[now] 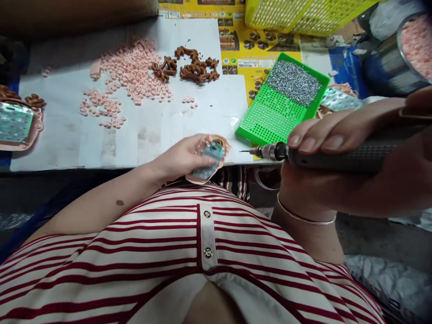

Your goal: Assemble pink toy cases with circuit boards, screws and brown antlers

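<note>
My left hand grips a pink plastic shell with a circuit board in it, at the table's front edge. Its thumb lies across the board. Raised on the right, my right hand is wrapped round a dark electric screwdriver. The thin bit points left toward the shell, apart from it. Just beyond the screwdriver lies a green tray with a heap of small silver screws in its far part.
Small pink plastic rings are heaped at the back left, beside brown plastic pieces. Another pink shell with a board lies far left. A yellow basket stands at the back; a metal container of pink pieces is at right.
</note>
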A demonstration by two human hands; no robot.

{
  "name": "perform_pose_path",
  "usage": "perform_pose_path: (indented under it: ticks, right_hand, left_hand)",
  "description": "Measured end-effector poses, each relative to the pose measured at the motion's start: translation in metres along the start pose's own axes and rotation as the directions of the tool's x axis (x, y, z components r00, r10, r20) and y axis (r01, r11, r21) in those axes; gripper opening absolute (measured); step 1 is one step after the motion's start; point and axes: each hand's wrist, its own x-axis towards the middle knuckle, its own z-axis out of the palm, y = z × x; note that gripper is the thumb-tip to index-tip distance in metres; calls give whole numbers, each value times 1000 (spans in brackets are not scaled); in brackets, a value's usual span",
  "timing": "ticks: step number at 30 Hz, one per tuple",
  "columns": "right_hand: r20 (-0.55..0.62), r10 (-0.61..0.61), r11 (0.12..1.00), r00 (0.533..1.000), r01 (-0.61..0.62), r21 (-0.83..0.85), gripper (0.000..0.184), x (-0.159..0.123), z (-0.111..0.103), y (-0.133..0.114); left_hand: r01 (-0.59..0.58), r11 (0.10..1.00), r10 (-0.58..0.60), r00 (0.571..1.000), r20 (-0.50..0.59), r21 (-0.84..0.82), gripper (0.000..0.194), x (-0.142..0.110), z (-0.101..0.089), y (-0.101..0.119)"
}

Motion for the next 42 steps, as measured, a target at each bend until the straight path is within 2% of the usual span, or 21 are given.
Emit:
perform_pose_path:
  ticks: [2,4,6,10,12,16,24,31,38,42]
  right_hand:
    - [8,-6,1000,1000,7,-24,7,-5,3,4]
    - [5,-6,999,1000,6,-52,10,-11,6,12]
    - [27,16,998,1000,-15,-63,14,-18,10,24]
    - [167,34,999,985,-28,-43,16,-32,11,46]
    - [172,58,993,983,-40,-109,17,-36,9,51]
    - [129,112,955,985,-70,-287,30,-40,6,50]
    - [182,50,970,982,-4,-243,22,-38,5,51]
    - [130,106,912,986,-44,-408,36,-42,3,50]
    - [233,30,979,972,18,-202,18,-40,4,52]
    - [219,35,976,975,13,-215,18,-39,6,52]
  left_hand:
    - [47,964,-88,985,-145,-263,39,8,0,-5]
    - [46,917,-146,963,-225,-397,38,15,0,-10]
    - [20,893,-160,948,-276,-449,36,20,-1,-13]
    - [-32,881,-150,928,-342,-473,36,21,-3,-16]
    - [-45,876,-143,927,-346,-481,36,21,-3,-16]
    - [-61,876,-121,933,-339,-479,36,22,-1,-15]
    - [-52,867,-115,947,-301,-495,32,22,-2,-15]
    - [-32,856,-106,966,-234,-516,35,21,-6,-15]
    - [-20,855,-128,960,-249,-519,34,22,-4,-14]
    - [-27,854,-144,948,-285,-519,31,22,-2,-13]
